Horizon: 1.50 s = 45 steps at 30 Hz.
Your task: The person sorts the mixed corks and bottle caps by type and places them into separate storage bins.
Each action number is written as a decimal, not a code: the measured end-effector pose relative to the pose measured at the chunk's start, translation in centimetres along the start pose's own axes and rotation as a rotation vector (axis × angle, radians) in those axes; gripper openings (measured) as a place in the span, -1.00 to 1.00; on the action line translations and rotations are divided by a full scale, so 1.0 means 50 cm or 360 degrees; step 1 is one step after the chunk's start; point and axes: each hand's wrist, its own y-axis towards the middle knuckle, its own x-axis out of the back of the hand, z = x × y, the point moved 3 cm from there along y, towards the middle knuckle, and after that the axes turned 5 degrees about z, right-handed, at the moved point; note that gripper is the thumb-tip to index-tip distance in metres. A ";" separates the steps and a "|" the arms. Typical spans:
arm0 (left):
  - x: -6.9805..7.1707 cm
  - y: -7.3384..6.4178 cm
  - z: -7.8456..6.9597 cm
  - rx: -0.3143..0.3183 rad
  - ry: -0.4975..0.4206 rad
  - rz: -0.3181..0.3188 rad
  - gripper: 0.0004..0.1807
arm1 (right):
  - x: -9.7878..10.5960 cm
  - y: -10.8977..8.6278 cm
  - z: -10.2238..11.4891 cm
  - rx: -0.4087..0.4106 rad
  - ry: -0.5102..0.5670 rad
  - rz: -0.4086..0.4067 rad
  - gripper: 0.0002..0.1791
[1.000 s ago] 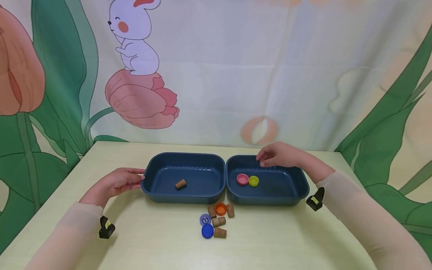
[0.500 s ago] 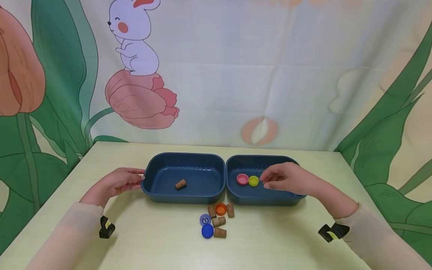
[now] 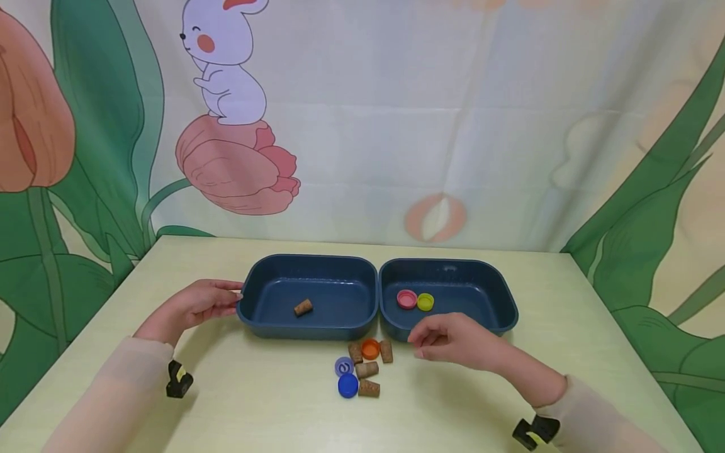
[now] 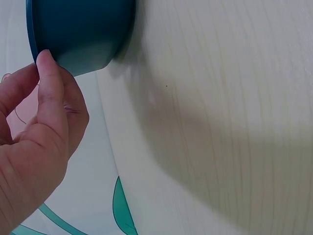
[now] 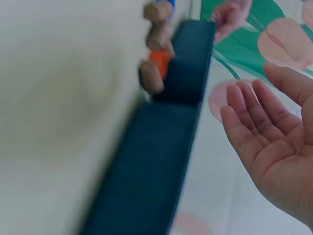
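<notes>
My left hand (image 3: 195,305) pinches the rim at the left end of the left dark blue tray (image 3: 308,332); the left wrist view shows the thumb on the outer wall near the rim. A single cork (image 3: 303,307) lies in that tray. My right hand (image 3: 461,343), holding nothing, hovers by the front edge of the right dark blue tray (image 3: 504,296), its fingers loosely bent. Inside the right tray sit a pink cap (image 3: 406,299) and a yellow cap (image 3: 425,302). Left of the right hand, several corks (image 3: 386,352) lie with an orange cap (image 3: 370,348).
A blue cap (image 3: 348,385) and a lilac cap (image 3: 343,366) lie among the corks on the pale table (image 3: 272,402). The two trays stand end to end. Behind the table hangs a printed cloth (image 3: 351,145).
My right hand has come from above the back of the right tray forward over its front edge, towards the loose corks. The left hand stays at its tray.
</notes>
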 end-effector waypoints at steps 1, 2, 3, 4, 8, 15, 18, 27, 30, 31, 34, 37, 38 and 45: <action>0.000 0.000 0.001 0.0000 -0.0002 0.0001 -0.35 | -0.010 0.005 -0.004 -0.0002 0.0010 0.0005 -0.75; 0.000 0.000 0.002 0.0000 -0.0003 0.0001 -0.35 | -0.021 0.009 -0.007 -0.0005 0.0022 0.0010 -0.73; 0.000 0.000 0.002 0.0001 -0.0004 0.0000 -0.35 | -0.031 0.014 -0.011 -0.0011 0.0029 0.0015 -0.72; 0.000 0.000 0.003 0.0002 -0.0004 0.0000 -0.35 | -0.041 0.019 -0.014 -0.0017 0.0024 0.0023 -0.71; 0.003 0.002 0.006 0.0010 -0.0002 -0.0001 -0.35 | -0.081 0.039 -0.028 -0.0058 -0.0011 0.0064 -0.70; 0.005 0.006 0.006 0.0021 -0.0019 -0.0012 -0.34 | -0.123 0.068 -0.048 -0.0030 -0.0102 0.0080 -0.73; 0.006 0.007 0.006 0.0025 -0.0021 -0.0012 -0.34 | -0.130 0.078 -0.053 -0.0005 -0.0134 0.0085 -0.74; 0.007 0.004 0.005 0.0022 -0.0008 -0.0003 -0.34 | -0.139 0.092 -0.042 0.0005 -0.0272 0.0089 -0.76; 0.004 0.003 0.003 0.0028 -0.0011 0.0001 -0.34 | -0.142 0.095 -0.042 0.0014 -0.0318 0.0090 -0.76; 0.004 0.003 0.002 0.0030 -0.0010 0.0000 -0.34 | -0.143 0.095 -0.042 0.0023 -0.0345 0.0089 -0.76; 0.003 0.002 0.001 0.0036 -0.0008 -0.0005 -0.34 | -0.146 0.097 -0.040 0.0037 -0.0409 0.0079 -0.76; 0.004 0.003 0.002 0.0041 -0.0010 -0.0011 -0.34 | -0.150 0.098 -0.037 0.0049 -0.0476 0.0070 -0.75; 0.004 0.003 0.002 0.0042 -0.0012 -0.0013 -0.35 | -0.152 0.098 -0.036 0.0043 -0.0485 0.0068 -0.75; 0.005 0.004 0.003 0.0030 -0.0015 -0.0011 -0.35 | -0.155 0.096 -0.026 0.0045 -0.0546 0.0044 -0.75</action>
